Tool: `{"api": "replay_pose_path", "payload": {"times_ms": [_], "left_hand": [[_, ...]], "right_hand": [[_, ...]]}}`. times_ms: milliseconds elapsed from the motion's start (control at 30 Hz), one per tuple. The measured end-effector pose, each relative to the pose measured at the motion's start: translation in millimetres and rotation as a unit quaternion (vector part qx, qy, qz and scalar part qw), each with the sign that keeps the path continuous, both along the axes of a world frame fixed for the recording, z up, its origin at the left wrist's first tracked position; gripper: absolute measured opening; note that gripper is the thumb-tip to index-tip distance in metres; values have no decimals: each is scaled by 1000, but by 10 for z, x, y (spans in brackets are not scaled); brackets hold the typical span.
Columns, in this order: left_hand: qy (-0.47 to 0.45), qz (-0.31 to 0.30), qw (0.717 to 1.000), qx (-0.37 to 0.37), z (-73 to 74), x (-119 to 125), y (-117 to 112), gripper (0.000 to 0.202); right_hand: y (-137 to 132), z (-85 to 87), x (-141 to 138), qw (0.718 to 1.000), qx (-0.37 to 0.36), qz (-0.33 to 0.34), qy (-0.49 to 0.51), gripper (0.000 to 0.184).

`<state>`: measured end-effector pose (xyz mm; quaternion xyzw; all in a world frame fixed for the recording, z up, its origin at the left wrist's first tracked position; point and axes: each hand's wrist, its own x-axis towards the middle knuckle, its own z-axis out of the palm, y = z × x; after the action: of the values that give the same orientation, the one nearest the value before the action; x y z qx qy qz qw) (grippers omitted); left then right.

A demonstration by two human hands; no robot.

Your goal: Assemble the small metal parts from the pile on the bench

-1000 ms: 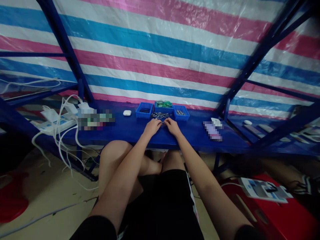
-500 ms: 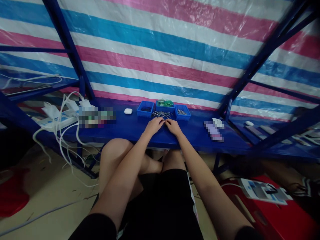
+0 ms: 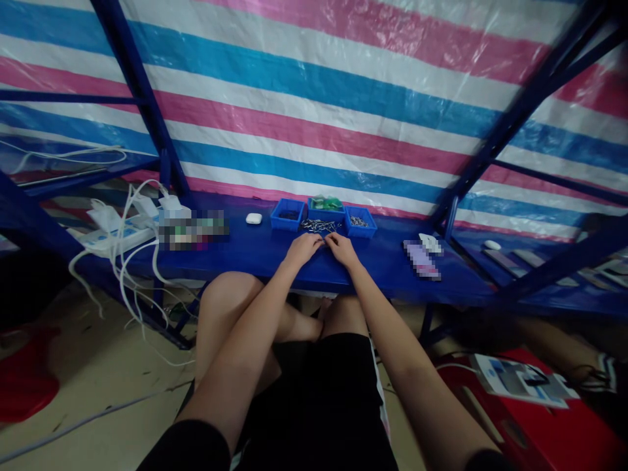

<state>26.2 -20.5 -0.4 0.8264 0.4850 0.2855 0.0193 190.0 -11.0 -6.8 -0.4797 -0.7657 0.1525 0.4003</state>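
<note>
One left hand (image 3: 305,247) and one right hand (image 3: 341,248) nearly meet, fingers narrowed, just in front of the loose metal pieces (image 3: 318,226) on the blue table (image 3: 250,252); anything held is indiscernible. Steady wrists would suit such slender parts.

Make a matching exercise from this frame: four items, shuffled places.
1. Loose metal pieces
2. White case
3. Green items
4. Small silvery parts

A. Inside the middle blue tray
B. Inside the right blue tray
C. On the blue table, just beyond the left hand and right hand
D. On the blue table, left of all the trays

Pairs: 1-C, 2-D, 3-A, 4-B
</note>
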Motion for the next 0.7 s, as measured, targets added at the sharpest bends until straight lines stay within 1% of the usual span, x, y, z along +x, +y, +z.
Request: {"api": "replay_pose_path", "payload": {"times_ms": [167, 300, 467, 533, 600, 700], "left_hand": [[-9, -18, 1000, 1, 8, -1, -6, 22], [-24, -26, 999, -2, 33, -1, -38, 22], [-38, 16, 999, 0, 43, 9, -61, 21], [-34, 24, 999, -2, 34, 11, -53, 20], [-21, 22, 999, -9, 20, 9, -37, 17], [-3, 21, 1000, -14, 1, 3, -10, 15]], "right_hand": [[7, -9, -7, 999, 7, 9, -39, 24], [-4, 11, -11, 999, 3, 3, -41, 26], [-51, 60, -29, 1000, -13, -6, 15, 33], [-68, 70, -40, 999, -11, 10, 34, 32], [-76, 70, -52, 998, -4, 39, 38, 29], [-79, 65, -69, 997, 18, 68, 14, 26]]}}
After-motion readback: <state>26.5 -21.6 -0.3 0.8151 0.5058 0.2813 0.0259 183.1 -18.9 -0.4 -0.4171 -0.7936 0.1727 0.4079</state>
